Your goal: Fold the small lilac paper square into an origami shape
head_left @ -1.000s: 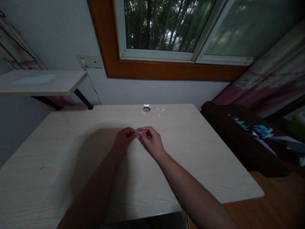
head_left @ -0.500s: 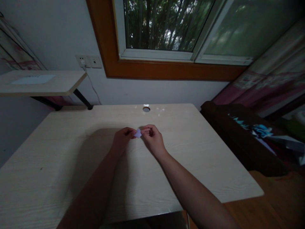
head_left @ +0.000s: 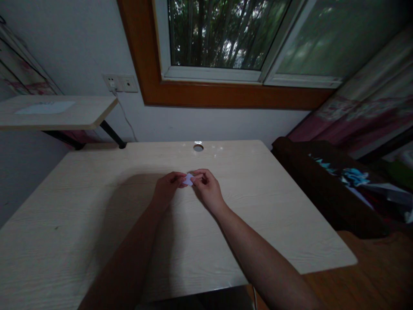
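- While your left hand [head_left: 166, 186] pinches the left side of a small, pale purple, angular, paper-like piece [head_left: 188, 179] between thumb and fingers, your right hand [head_left: 208, 186] pinches its right side, the thumb lying over it.
- Your hands are near each other, not pressed together, with the piece bridging the gap between their fingertips.
- You have the piece over the middle of the pale wood-grain desk [head_left: 264, 202], nearer the far edge than the near one; whether it touches the surface, you cannot tell from this view.
- Beyond your hands, close to the far edge, you see a round hole [head_left: 198, 147] cut through the desktop.
- Toward the left edge, you can find a tiny dark speck [head_left: 56, 227] on the surface.
- Above the far left corner, you have a pale wooden shelf [head_left: 93, 105] on black legs, bearing a flat white sheet [head_left: 47, 107].
- Past the right edge, you see a dark brown piece of furniture [head_left: 306, 185], with a crumpled blue item [head_left: 355, 176] on it, too dim to identify.
- Past the far edge, you face a white-framed window [head_left: 213, 74] in a brown wooden surround [head_left: 226, 95].
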Available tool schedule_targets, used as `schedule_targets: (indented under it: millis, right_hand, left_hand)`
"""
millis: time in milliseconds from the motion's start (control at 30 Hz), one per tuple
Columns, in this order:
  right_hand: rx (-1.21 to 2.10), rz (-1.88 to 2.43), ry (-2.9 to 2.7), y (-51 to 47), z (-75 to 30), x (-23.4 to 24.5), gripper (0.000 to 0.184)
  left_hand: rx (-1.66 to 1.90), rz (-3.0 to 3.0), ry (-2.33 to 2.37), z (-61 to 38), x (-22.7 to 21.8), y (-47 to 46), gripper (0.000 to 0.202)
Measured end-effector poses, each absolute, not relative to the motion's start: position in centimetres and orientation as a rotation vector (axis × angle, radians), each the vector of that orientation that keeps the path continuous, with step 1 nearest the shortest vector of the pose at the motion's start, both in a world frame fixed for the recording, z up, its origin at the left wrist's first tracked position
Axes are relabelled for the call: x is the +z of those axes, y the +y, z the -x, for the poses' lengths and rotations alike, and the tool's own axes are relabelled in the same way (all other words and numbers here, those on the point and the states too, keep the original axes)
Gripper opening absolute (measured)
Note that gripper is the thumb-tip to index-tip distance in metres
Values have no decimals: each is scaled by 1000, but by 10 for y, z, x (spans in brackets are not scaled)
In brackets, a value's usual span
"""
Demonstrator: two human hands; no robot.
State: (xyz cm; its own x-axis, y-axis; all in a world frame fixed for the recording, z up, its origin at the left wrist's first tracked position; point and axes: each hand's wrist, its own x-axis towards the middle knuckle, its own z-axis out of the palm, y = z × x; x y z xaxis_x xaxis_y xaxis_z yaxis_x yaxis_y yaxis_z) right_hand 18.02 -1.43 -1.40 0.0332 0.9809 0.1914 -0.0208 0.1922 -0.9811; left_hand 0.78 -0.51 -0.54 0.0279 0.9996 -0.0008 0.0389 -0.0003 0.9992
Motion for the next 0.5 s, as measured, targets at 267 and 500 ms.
schedule_targets:
  millis: [267, 500]
  right_hand:
    - [1074, 1063, -1218, -13, -178, -14, 19]
    - [1014, 1085, -1227, -16, -178, -14, 14]
  left_hand:
    - [1186, -1476, 1273, -9, -6, -8, 32]
    - [1185, -1515, 1238, -10, -4, -9, 32]
